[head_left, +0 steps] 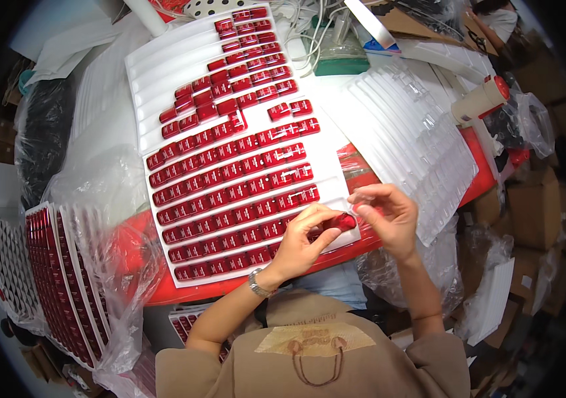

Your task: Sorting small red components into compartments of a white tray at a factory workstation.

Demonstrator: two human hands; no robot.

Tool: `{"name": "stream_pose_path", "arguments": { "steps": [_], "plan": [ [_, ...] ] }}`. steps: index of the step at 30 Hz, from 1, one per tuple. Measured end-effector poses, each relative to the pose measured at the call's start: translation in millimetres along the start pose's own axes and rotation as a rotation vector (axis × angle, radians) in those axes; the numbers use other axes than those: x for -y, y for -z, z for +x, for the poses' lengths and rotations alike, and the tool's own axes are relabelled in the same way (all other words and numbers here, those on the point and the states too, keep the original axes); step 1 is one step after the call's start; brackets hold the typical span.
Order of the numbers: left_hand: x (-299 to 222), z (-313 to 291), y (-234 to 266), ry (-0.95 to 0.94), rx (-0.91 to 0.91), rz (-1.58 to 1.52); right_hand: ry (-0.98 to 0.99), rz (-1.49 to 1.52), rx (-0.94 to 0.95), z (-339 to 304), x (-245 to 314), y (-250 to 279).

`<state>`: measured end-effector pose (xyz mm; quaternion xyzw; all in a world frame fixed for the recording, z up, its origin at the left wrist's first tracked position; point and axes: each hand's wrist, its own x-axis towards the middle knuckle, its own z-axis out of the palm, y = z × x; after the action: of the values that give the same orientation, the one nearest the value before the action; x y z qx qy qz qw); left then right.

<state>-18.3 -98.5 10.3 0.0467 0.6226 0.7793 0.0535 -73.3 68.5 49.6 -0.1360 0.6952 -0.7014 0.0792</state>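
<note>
A large white ridged tray (164, 73) lies tilted on the table before me, carrying rows of small glossy red rectangular containers (230, 192) with pale print. Over its lower right corner, my left hand (301, 247) pinches a dark red glossy container (344, 222) of similar look. Just to the right, my right hand (392, 222) has thumb and fingertips brought together around a small clear piece (358, 198), too small to name. The two hands are close to each other. Rows fill the tray's lower part, while its upper left slots show bare white.
A clear ridged plastic tray (402, 139) lies to the right, near a beige cylinder with a red end (480, 103). At left stand upright trays of red containers (67, 278) beside crumpled clear film (137, 265). White cables (306, 33) lie at the back; cardboard boxes (531, 212) stand right.
</note>
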Motion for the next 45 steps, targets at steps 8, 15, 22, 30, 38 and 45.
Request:
{"name": "stream_pose_path", "arguments": {
  "steps": [8, 15, 22, 30, 38, 45],
  "plan": [
    [3, -13, 23, 0.050, -0.009, -0.511, 0.397, -0.510, 0.406, 12, 9, -10],
    [-46, 28, 232, -0.146, -0.668, 0.569, 0.013, -1.454, -0.199, 3, -17, 120],
    [-42, 44, 331, -0.023, -0.534, 1.244, -0.108, -1.287, -0.090, 8, -27, 114],
    [-57, 68, 223, -0.457, -0.725, 1.473, 0.015, -0.902, -0.462, 17, -30, 139],
    [10, 146, 67, -0.344, -0.165, 1.499, -0.025, -0.156, -0.218, 48, -14, 49],
    [13, 146, 78, -0.514, -0.157, 1.288, -0.086, 0.067, -0.206, 69, -14, 30]
  ]
}}
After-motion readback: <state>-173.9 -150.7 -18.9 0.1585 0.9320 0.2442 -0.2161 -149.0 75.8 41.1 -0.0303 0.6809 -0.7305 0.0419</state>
